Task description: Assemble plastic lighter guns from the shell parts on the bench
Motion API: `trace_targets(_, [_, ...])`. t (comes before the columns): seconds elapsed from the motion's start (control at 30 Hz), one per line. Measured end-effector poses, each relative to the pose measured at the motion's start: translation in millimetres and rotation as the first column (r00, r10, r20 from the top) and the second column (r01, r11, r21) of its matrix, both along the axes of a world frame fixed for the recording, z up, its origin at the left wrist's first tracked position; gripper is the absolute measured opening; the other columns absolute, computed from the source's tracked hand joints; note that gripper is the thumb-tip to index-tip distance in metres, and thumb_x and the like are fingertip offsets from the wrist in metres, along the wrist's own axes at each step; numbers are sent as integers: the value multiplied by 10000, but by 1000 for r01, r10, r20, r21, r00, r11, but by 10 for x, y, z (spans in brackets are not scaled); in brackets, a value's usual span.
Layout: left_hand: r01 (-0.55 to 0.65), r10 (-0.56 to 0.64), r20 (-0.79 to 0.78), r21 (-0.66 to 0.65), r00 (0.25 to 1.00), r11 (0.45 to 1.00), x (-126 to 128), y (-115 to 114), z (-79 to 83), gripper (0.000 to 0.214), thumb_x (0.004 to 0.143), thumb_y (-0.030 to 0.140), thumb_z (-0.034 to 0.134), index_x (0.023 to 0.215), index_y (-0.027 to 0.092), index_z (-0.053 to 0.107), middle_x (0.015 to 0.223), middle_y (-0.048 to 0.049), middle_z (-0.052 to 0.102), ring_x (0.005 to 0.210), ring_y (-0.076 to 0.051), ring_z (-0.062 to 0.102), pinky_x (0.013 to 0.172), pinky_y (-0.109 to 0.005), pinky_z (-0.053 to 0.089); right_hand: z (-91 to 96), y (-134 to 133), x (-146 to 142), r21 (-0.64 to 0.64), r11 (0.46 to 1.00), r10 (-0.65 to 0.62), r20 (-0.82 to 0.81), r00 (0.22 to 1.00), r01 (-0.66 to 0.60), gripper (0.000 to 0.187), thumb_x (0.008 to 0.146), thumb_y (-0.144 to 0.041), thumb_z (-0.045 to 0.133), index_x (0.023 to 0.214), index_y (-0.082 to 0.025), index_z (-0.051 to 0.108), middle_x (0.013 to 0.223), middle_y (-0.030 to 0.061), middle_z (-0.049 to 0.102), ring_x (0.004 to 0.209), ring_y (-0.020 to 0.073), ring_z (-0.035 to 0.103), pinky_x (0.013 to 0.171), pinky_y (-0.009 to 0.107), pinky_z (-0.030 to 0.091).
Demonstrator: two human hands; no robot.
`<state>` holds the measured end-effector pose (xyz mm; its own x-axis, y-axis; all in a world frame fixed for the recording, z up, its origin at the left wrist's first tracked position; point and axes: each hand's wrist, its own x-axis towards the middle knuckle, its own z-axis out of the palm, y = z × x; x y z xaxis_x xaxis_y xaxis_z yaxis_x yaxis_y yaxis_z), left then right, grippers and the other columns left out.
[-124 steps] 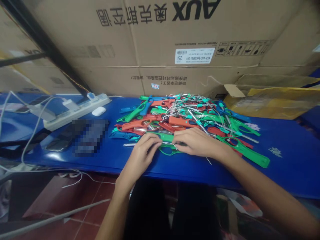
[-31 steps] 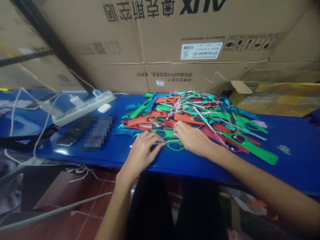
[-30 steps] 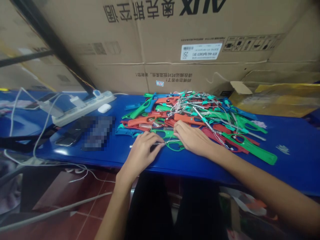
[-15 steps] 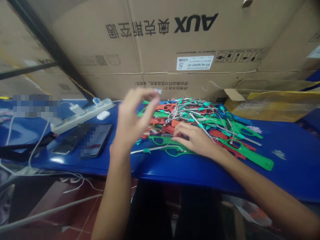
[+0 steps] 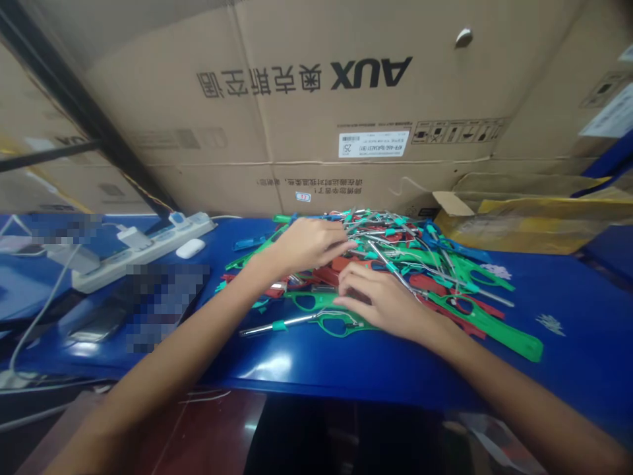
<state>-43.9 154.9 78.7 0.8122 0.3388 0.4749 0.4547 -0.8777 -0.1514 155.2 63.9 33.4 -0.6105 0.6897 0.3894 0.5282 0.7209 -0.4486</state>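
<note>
A heap of green, red and blue plastic handles and wire-and-rod parts [image 5: 395, 254] lies on the blue table [image 5: 583, 336]. My left hand [image 5: 309, 243] reaches into the near left side of the heap with its fingertips pinched among the wire parts; what they grip is hidden. My right hand [image 5: 383, 300] lies curled over a green handle [image 5: 336, 323] at the front of the heap and presses it to the table. A metal rod with a teal collar [image 5: 277, 325] sticks out leftward from that handle.
A white power strip [image 5: 143, 247] with plugs and cables, a white earbud case [image 5: 190, 248] and a phone [image 5: 96, 323] sit at the left. Large cardboard boxes [image 5: 346, 99] wall off the back. A yellow bag in a box [image 5: 544, 211] stands at the right.
My left hand let go of the rod, rose, then went forward into the heap. The right hand stayed on the green handle, whose rod now lies bare. The camera tilted up.
</note>
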Motion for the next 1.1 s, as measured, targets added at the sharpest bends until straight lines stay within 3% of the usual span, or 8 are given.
trace_targets(0.23, [-88,27,-147,-424,989,901,-336,-224,-23,241,962,305,565,869,222,771,836,-55,761,725,-187,674,631,-325,426,32,-14,28,-33,999,-7,39,999,8,192,1033,-389,559,973,-236,659,1059,30,660,889,162,638,820,314,492])
trace_targets(0.4, [-2,-108,-110,-710,988,704,-340,-327,-42,212,935,364,617,1028,271,784,930,-23,782,773,-176,689,716,-311,487,-14,40,56,-41,997,-62,35,997,64,184,1025,-379,567,975,-233,666,1055,40,669,900,177,642,837,336,504])
trace_targets(0.7, [3,-146,-92,-837,985,548,-339,-295,-56,311,966,476,589,987,239,789,763,-9,739,619,-142,602,577,-271,406,116,116,148,-61,998,8,62,998,-4,221,1030,-397,558,1064,-238,707,1112,54,704,984,190,664,877,330,499])
trace_targets(0.8, [-59,-85,-133,-811,987,582,-390,-229,-82,260,961,404,587,1027,262,794,875,-26,783,688,-154,658,607,-272,427,299,265,585,-20,977,-207,119,971,211,218,997,-405,596,1012,-243,740,1003,43,761,896,202,684,809,335,484])
trace_targets(0.87, [-117,-16,-166,-755,986,645,-408,-190,-118,204,933,349,609,973,279,796,889,-25,791,701,-161,674,613,-276,426,429,335,1024,-10,873,-477,193,858,488,227,950,-415,649,921,-215,753,839,47,758,745,195,659,712,328,453])
trace_targets(0.97, [-185,69,-204,-633,977,752,-392,-169,-170,154,885,319,641,903,288,790,771,-12,766,610,-162,633,575,-278,382,542,334,1690,-135,607,-727,305,616,783,212,901,-362,700,785,-192,749,761,54,744,690,171,633,665,304,431])
trace_targets(1.03, [-185,79,-203,-580,976,793,-362,-178,-191,146,860,316,654,883,297,797,724,-11,752,586,-171,619,565,-285,362,534,289,2011,-143,500,-788,334,517,854,217,822,-283,761,639,-172,724,627,63,703,591,172,602,602,308,417])
trace_targets(1.1, [-193,89,-212,-547,973,814,-333,-194,-201,161,855,332,653,884,307,810,726,-24,757,599,-191,628,564,-298,354,473,259,2196,-107,439,-840,305,449,892,266,687,-247,853,508,-179,668,512,47,645,487,163,547,533,307,396])
